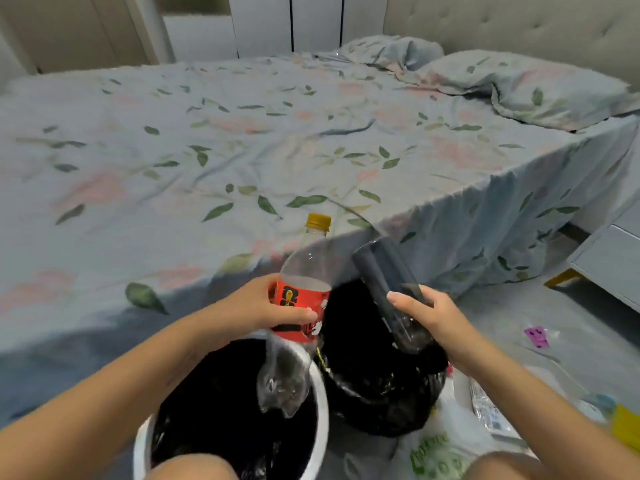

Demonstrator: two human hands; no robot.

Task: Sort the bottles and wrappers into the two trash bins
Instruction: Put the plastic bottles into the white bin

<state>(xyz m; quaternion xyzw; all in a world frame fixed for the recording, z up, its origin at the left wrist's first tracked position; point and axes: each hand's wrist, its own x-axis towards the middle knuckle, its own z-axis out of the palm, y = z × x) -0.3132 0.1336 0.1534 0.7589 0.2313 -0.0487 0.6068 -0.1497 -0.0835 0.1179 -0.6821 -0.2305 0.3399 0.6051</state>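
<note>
Now — left hand grips red-label bottle | right hand grips dark bottle — both above bins

Bed w/ floral sheet, pillow (rumpled), tufted headboard, white cabinet at rt

Left hand gripping red-labelled bottle over white bin; right hand holding dark bottle above black-bagged bin

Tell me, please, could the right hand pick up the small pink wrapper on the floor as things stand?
Probably not yet: the right hand already grips a dark-labelled plastic bottle. The pink wrapper lies uncovered nearby.
</note>
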